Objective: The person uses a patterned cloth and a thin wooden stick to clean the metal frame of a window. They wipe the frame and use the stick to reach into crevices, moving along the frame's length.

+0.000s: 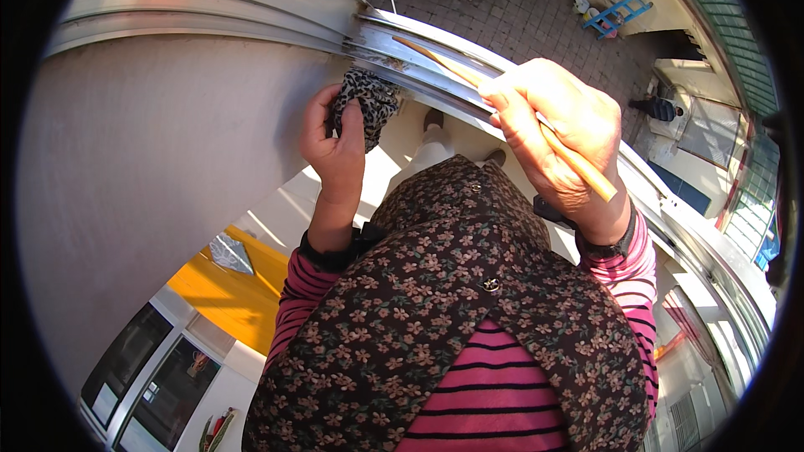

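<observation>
Bunched up in my left hand [333,135] is a black-and-grey spotted cloth [370,103], held close to the wall at the corner of the window. My right hand [556,129] grips a thin wooden stick [440,61]. Its tapered end points up and left over the metal window track [433,78], while the blunt end sticks out below my palm. Brown debris [392,64] lies in the track's corner beside the cloth. Whether the stick's tip touches the track cannot be told.
A white wall [169,132] rises close on my left, with a metal-framed sash [207,9] above it. Beyond the track lies a paved courtyard [496,12] with a blue ladder [619,14] and a person [656,108]. Behind my left arm is a yellow wooden surface [220,289].
</observation>
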A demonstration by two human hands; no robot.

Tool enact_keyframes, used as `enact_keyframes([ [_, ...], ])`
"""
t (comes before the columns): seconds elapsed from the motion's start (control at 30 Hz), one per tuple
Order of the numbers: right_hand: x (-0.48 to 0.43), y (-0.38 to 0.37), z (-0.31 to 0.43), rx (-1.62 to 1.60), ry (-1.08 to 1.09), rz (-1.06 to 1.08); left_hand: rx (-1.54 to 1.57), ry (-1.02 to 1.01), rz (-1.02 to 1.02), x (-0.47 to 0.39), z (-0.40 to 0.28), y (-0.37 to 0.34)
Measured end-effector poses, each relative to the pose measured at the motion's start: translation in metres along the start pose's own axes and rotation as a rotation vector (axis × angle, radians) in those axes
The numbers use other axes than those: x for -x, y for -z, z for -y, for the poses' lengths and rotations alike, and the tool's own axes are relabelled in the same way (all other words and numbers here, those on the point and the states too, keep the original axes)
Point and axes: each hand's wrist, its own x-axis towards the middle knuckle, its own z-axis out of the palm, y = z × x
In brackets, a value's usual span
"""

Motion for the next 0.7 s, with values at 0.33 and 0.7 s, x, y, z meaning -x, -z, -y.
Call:
enact_keyframes([
  [0.33,-0.005,-0.01,-0.003,-0.25,-0.237,0.007,0.002,0.124,-0.005,-0.001,0.001,0.004],
  [0.7,0.013,0.011,-0.019,-0.359,-0.36,0.069,-0.026,0.191,-0.016,-0.002,0.001,0.004],
])
